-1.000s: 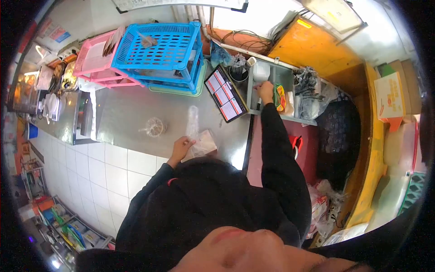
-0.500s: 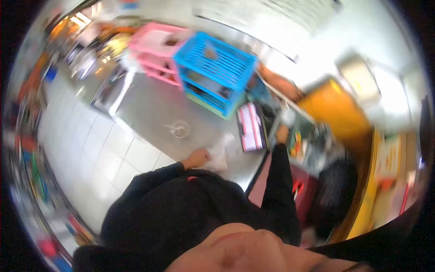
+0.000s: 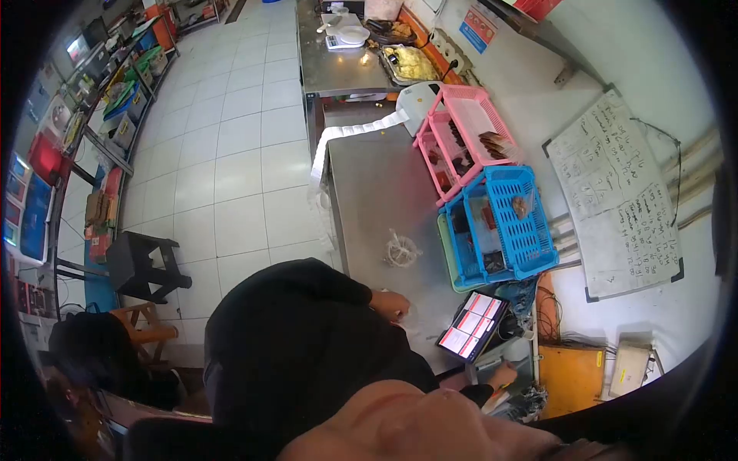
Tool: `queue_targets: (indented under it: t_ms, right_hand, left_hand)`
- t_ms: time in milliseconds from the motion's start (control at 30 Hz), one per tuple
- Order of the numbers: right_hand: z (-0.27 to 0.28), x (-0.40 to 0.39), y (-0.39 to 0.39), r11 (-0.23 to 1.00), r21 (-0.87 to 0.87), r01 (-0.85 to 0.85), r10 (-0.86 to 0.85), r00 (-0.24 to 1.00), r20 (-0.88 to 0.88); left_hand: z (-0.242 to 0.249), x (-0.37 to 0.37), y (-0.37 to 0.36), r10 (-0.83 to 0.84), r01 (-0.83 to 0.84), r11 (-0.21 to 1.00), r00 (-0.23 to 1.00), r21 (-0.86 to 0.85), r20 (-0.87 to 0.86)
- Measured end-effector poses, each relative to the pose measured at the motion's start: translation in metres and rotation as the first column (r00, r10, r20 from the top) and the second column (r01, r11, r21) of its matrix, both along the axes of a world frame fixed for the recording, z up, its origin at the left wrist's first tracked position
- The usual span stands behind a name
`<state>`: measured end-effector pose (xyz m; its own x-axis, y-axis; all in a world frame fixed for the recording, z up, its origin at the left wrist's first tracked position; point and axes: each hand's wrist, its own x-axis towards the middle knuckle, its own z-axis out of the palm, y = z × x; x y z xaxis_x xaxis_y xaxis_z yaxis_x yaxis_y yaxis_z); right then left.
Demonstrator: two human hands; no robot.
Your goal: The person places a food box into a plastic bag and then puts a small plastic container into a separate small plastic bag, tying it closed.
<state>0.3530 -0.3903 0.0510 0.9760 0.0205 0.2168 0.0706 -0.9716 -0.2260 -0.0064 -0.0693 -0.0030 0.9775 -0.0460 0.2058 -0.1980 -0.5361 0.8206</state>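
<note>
My left hand is curled closed at the near edge of the steel table; whatever is in its fingers does not show. Beyond it on the tabletop lies a small clear plastic bag, loosely bunched. A tablet with a red and white screen leans to the right of that hand. My right hand reaches past the tablet, over a grey container in the corner. Its fingers are too small and partly hidden to make out a grip.
Blue and pink plastic racks line the wall side. Behind them stand a label printer trailing a label strip, a white scale and a tray of yellow food. A black stool stands on the tiles.
My view has swung left, bringing the aisle and whiteboard into sight. My right hand no longer shows beside the white item and sits lower, near the grey container. My left hand remains by the table edge.
</note>
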Motion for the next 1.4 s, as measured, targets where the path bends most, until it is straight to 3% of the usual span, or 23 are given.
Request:
queue_targets:
  t_ms: [33,100,133,200,267,300,333,367,433,467,533,567,600,667,733,800,900,967,1100,1200,1267,1333,1400]
  right_hand:
    - [0.024,-0.014,0.0,1.0,-0.005,0.005,-0.005,1.0,-0.001]
    - [0.07,-0.056,0.012,0.801,0.57,-0.184,0.07,0.974,0.217]
    - [0.077,-0.073,0.026,0.804,0.568,-0.178,0.064,0.975,0.214]
    - [0.083,-0.114,0.053,0.281,0.924,-0.258,0.163,0.962,0.219]
    - [0.033,-0.147,0.08,0.157,0.951,-0.267,0.381,0.905,0.191]
    - [0.037,-0.192,0.112,0.209,0.964,-0.167,0.427,0.902,0.064]
    - [0.065,-0.238,0.136,0.479,0.864,-0.153,0.516,0.845,-0.137]
    - [-0.021,-0.234,0.129,0.43,0.808,-0.403,0.53,0.837,0.135]
    - [-0.053,-0.271,0.128,0.467,0.884,0.026,0.591,0.734,-0.334]
    - [-0.042,-0.281,0.132,0.469,0.882,0.037,0.587,0.734,-0.343]
    - [0.005,-0.3,0.146,0.317,0.924,-0.213,0.608,0.793,-0.026]
    - [-0.043,-0.283,0.137,0.404,0.875,-0.267,0.545,0.838,0.004]
    - [-0.038,-0.288,0.136,0.41,0.876,-0.254,0.534,0.845,-0.005]
    - [-0.005,-0.294,0.149,0.3,0.952,-0.066,0.557,0.822,-0.119]
    - [-0.003,-0.294,0.151,0.361,0.918,-0.164,0.617,0.78,-0.104]
    - [0.0,-0.294,0.152,0.413,0.872,-0.264,0.676,0.73,-0.099]
    - [0.001,-0.293,0.151,0.465,0.835,-0.295,0.68,0.722,-0.123]
    - [-0.013,-0.289,0.149,0.318,0.931,-0.179,0.718,0.687,-0.113]
    - [-0.039,-0.279,0.153,0.313,0.925,-0.216,0.705,0.705,-0.074]
    - [-0.057,-0.27,0.147,0.449,0.826,-0.342,0.654,0.755,-0.044]
    - [-0.064,-0.274,0.145,0.329,0.942,-0.073,0.624,0.765,-0.159]
    - [-0.028,-0.29,0.154,0.291,0.955,-0.052,0.63,0.762,-0.15]
    - [-0.032,-0.294,0.161,0.35,0.861,-0.37,0.616,0.783,0.087]
  left_hand:
    - [0.001,-0.001,0.0,-0.005,0.005,1.0,1.0,-0.005,-0.001]
    - [0.002,0.0,0.002,-0.035,0.032,0.999,0.993,0.03,0.11]
    - [0.002,0.0,0.002,-0.041,0.039,0.999,0.993,0.026,0.108]
    - [0.003,0.0,0.002,-0.056,0.055,0.998,0.996,0.017,0.068]
    - [0.001,0.002,-0.001,-0.048,0.047,0.999,0.997,0.009,0.061]
    - [0.001,0.004,-0.003,-0.025,0.025,1.0,0.998,0.003,0.061]
    - [0.004,0.004,-0.003,-0.036,0.036,0.999,0.998,0.0,0.059]
    - [0.016,0.003,-0.002,-0.005,0.004,1.0,0.999,-0.021,-0.05]
    - [0.021,0.004,-0.002,0.02,-0.027,0.999,0.986,-0.039,-0.167]
    - [0.017,0.006,-0.003,0.041,-0.039,0.996,0.999,0.083,-0.02]
    - [0.031,0.003,-0.004,0.03,-0.053,0.979,0.993,0.198,0.116]
    - [0.05,-0.001,-0.004,0.151,-0.186,0.959,0.974,0.214,0.17]
    - [0.067,-0.001,-0.002,0.267,-0.317,0.922,0.936,0.222,0.227]
    - [0.08,0.005,0.001,0.217,-0.322,0.908,0.908,0.268,0.358]
    - [0.069,0.015,0.002,0.161,-0.336,0.891,0.863,0.306,0.48]
    - [0.033,0.028,0.002,-0.039,0.028,0.944,0.999,0.327,0.027]
    - [0.046,0.028,0.0,-0.097,0.097,0.994,0.995,0.039,-0.021]
    - [0.044,0.033,-0.003,-0.083,0.087,0.995,0.994,0.054,-0.066]
    - [0.025,0.053,-0.011,-0.07,0.063,0.969,0.997,0.24,0.022]
    - [0.021,0.055,-0.012,0.062,-0.081,0.986,0.99,0.147,0.13]
    - [0.016,0.06,-0.003,0.167,-0.135,0.967,0.977,0.215,-0.136]
    - [0.03,0.048,0.01,0.079,-0.339,0.902,0.736,-0.266,-0.672]
    - [-0.028,0.041,0.022,-0.147,0.117,0.988,0.926,-0.104,-0.347]
